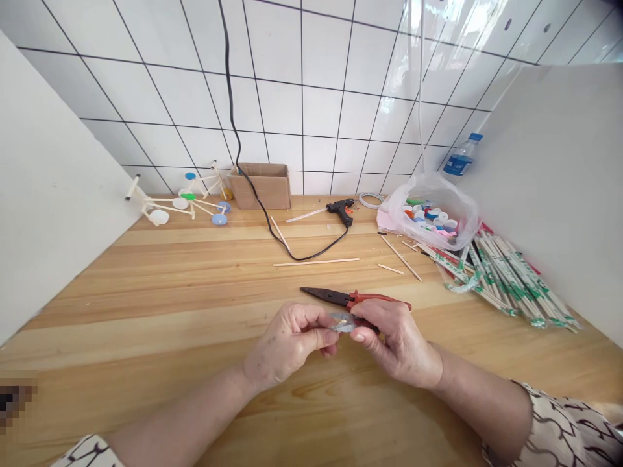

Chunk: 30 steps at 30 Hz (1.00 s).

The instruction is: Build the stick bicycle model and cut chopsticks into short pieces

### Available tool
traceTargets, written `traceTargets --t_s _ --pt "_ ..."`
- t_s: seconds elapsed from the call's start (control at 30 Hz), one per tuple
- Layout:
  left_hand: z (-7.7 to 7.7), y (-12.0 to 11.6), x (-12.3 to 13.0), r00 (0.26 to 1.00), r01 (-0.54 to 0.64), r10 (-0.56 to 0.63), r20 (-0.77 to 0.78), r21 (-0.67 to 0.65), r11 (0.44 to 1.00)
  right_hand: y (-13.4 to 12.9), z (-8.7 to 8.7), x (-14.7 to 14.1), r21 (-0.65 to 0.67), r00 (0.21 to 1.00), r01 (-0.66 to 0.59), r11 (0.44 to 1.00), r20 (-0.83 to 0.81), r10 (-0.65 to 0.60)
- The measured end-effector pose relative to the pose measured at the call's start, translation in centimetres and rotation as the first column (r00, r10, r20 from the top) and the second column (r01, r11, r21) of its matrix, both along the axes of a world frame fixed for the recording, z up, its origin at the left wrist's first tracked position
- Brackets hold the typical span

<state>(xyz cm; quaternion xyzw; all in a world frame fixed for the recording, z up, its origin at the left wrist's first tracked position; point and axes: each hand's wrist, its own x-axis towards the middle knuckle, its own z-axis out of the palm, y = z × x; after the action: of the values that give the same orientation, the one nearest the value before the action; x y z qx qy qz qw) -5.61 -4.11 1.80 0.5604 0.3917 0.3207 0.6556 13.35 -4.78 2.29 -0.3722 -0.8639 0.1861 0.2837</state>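
Note:
Between my two hands is a small greyish, shiny, flat piece (344,323), its exact kind too obscured to name. The fingertips and thumb of my left hand (292,337) pinch it at its left side. My right hand (396,340) has its curled fingers and thumb at its right edge. Just behind the hands, long-nose pliers (335,296) with dark jaws and red handles lie on the wooden table, jaws pointing left. My right fingers partly cover the handles.
Behind lie thin wooden sticks (316,263) and a glue gun (342,209) with a black cable. A cardboard box (263,188) and stick-and-cap models (195,201) stand back left. To the right are a bag of bottle caps (428,214), wrapped stick bundles (520,279) and a bottle (460,159).

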Motion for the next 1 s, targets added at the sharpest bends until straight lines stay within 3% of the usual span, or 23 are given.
traceTargets --t_s 0.2,0.3,0.4,0.47,0.53,0.63,0.77,0.83,0.9,1.0 --pt "-0.9 0.7 -0.2 0.995 -0.04 0.048 0.087 -0.091 0.995 0.7 1.8 0.6 -0.084 0.999 0.035 0.996 0.043 -0.031" --pt "-1.3 1.2 -0.3 0.985 -0.088 0.106 0.135 -0.133 0.987 2.0 1.9 2.3 -0.017 0.975 0.185 0.983 0.129 -0.181" --pt "-1.6 1.6 -0.4 0.979 -0.114 0.138 0.15 -0.159 0.981 4.0 1.0 4.4 0.107 0.822 0.438 0.893 0.355 -0.445" --pt "-1.6 1.7 -0.5 0.979 -0.119 0.144 0.148 -0.163 0.979 5.1 0.2 5.7 0.103 0.71 0.522 0.847 0.498 -0.498" --pt "-1.5 1.7 -0.5 0.978 -0.119 0.144 0.148 -0.165 0.979 5.9 -0.5 6.5 0.072 0.673 0.541 0.838 0.561 -0.482" --pt "-1.3 1.7 -0.5 0.978 -0.13 0.154 0.143 -0.166 0.978 6.1 -0.7 6.8 0.062 0.668 0.534 0.843 0.581 -0.466" --pt "-1.3 1.7 -0.5 0.975 -0.155 0.175 0.134 -0.146 0.977 4.9 0.2 6.0 0.232 0.719 0.446 0.864 0.483 -0.5" --pt "-1.4 1.8 -0.5 0.974 -0.167 0.183 0.13 -0.126 0.978 3.8 0.8 5.2 0.236 0.804 0.337 0.911 0.431 -0.409" --pt "-1.4 1.8 -0.6 0.973 -0.175 0.189 0.13 -0.109 0.978 2.7 1.1 4.4 0.141 0.865 0.195 0.971 0.441 -0.238" --pt "-1.5 1.8 -0.6 0.973 -0.183 0.195 0.126 -0.098 0.978 1.7 0.8 3.4 0.059 0.879 0.108 0.992 0.46 -0.123"
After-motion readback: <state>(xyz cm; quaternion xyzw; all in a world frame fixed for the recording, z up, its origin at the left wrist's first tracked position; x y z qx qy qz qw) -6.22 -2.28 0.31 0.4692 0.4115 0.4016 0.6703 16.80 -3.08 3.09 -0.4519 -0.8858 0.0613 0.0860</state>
